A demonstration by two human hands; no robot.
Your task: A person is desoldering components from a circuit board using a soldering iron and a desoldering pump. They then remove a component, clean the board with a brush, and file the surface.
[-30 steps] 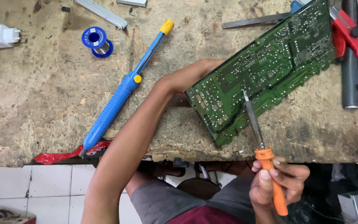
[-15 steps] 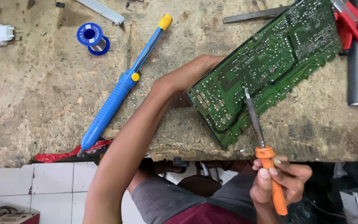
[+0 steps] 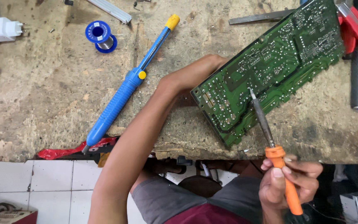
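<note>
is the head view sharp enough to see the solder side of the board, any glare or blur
Head view: even, soft light, no hard glare. The green circuit board is sharp, its solder joints distinct. The soldering iron in the right hand looks crisp. The left hand is partly hidden behind the board. Under the workbench it is dark.

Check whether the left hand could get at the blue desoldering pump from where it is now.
Probably yes, but not at once. The left hand is tucked behind the green circuit board, seemingly propping it. The blue desoldering pump lies beside that forearm on the workbench, with nothing between.
</note>
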